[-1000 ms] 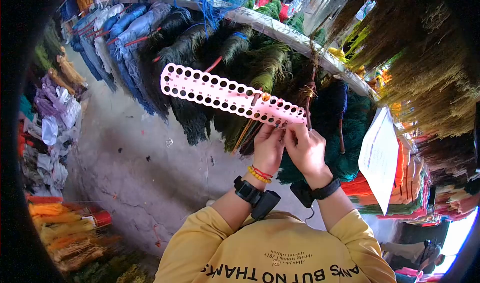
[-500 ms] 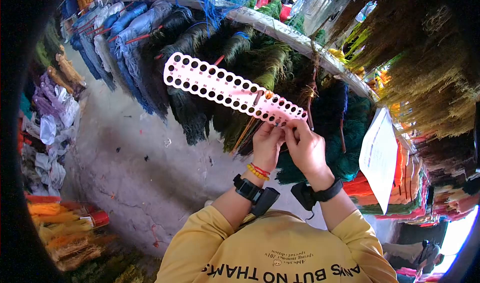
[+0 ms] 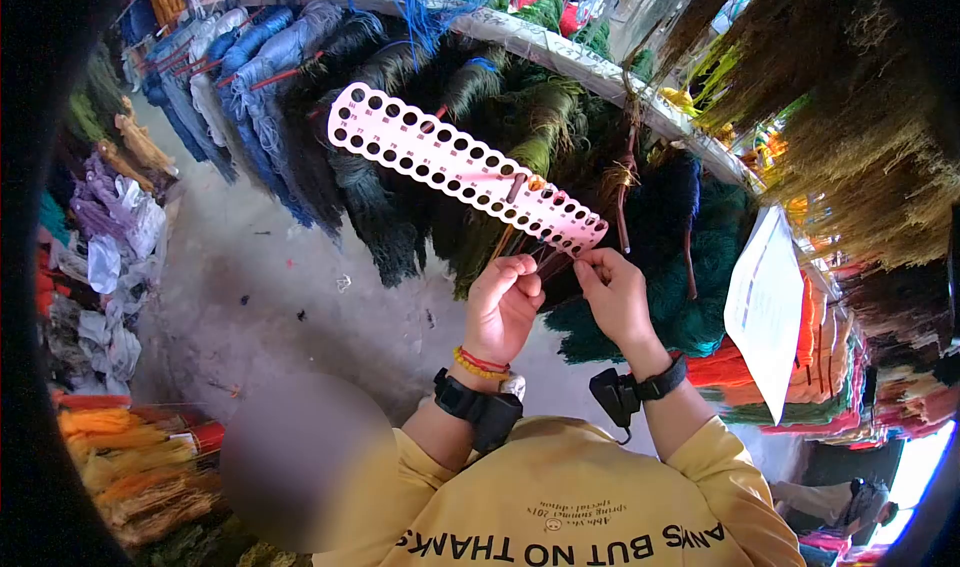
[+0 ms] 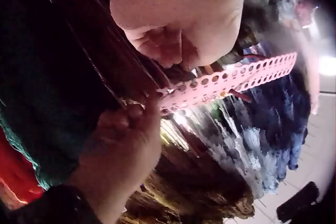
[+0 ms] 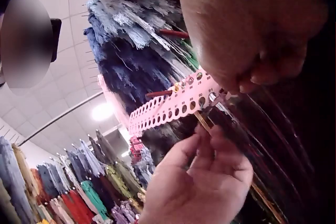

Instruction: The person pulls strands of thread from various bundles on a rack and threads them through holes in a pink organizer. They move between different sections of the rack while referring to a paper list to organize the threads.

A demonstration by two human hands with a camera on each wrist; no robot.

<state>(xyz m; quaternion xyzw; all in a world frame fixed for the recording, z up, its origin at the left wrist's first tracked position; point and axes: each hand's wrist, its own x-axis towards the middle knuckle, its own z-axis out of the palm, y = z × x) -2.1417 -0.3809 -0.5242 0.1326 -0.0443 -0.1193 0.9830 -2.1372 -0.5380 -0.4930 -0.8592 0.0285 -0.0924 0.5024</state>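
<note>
A long pink card [image 3: 462,167] with scalloped edges and two rows of numbered holes slants across the head view. My right hand [image 3: 618,297] pinches its near right end between thumb and fingers. My left hand [image 3: 500,312] is beside it, fingers curled and fingertips a little below the card's lower edge. I cannot tell whether fine thread lies between those fingertips. Dark strands show at the card's edge near them. In the right wrist view the left hand [image 5: 202,182] has thumb and fingertips close together under the card [image 5: 176,106]. A brown peg [image 3: 516,188] overlaps the card's middle.
Skeins hang on pegs along a pale rail [image 3: 560,52], including blue skeins [image 3: 290,52] and dark green skeins [image 3: 710,287]. A white paper sheet [image 3: 765,307] hangs at right. Brown skeins [image 3: 860,167] hang overhead right. Plastic-wrapped bundles [image 3: 100,267] stand left, beyond grey floor [image 3: 270,297].
My left hand has drawn back from the card's end, down and to the left, apart from the right hand. The card's far end has tilted up slightly.
</note>
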